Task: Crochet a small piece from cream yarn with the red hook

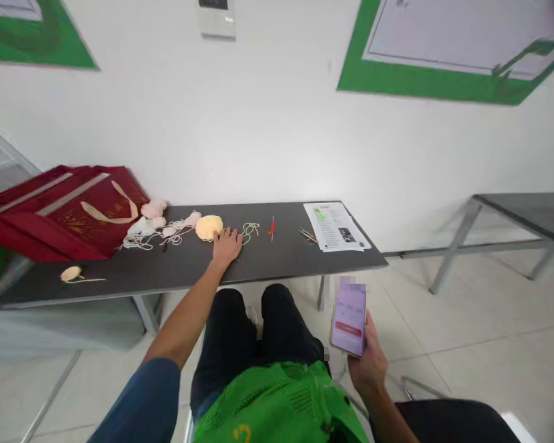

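My left hand lies flat on the dark table, fingers stretched out, right beside a pale yellow ball of yarn. A loose yellow strand curls just right of the fingers. My right hand is down by my lap, wrapped round a phone with a lit screen. A red-handled crochet hook rests further right on the table.
A dark red bag lies at the table's left, with pink and white yarn pieces beside it. A small yarn piece sits near the front left edge. A printed sheet and thin hooks lie right. Another table stands far right.
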`<state>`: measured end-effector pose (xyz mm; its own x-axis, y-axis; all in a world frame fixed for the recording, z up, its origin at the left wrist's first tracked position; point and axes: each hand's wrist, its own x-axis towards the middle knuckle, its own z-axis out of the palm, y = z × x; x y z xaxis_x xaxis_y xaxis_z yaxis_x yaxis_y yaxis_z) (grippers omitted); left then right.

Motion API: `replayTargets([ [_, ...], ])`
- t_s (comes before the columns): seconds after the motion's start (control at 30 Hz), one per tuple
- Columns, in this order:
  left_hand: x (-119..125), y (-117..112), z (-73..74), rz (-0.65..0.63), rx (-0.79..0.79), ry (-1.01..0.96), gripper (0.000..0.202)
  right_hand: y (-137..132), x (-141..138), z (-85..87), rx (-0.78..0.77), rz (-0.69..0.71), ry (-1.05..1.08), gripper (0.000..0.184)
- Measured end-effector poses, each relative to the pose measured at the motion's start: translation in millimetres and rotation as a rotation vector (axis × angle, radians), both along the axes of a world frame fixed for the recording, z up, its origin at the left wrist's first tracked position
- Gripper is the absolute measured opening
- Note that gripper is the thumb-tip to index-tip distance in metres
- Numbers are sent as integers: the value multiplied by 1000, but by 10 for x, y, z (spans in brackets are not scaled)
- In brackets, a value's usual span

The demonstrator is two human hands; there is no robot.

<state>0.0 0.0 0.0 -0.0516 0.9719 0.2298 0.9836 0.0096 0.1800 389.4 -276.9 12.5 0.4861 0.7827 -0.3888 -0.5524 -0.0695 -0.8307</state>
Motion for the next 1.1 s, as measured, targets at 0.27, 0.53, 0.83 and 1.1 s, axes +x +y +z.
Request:
replayTargets([
  [0.27, 82, 37, -15, 27, -28, 21, 58, 110, 74, -127, 5, 37, -42, 64],
  [0.53, 87, 45, -7, 17, -36, 2, 60, 125, 62, -71, 0, 58, -24, 68],
  [0.83, 48, 43, -12, 12, -34, -8, 62, 96, 3, 12, 30, 61, -28, 67],
  [1.1, 50, 49, -15, 14, -35, -9, 61, 99, 6, 26, 25, 74, -22, 67],
])
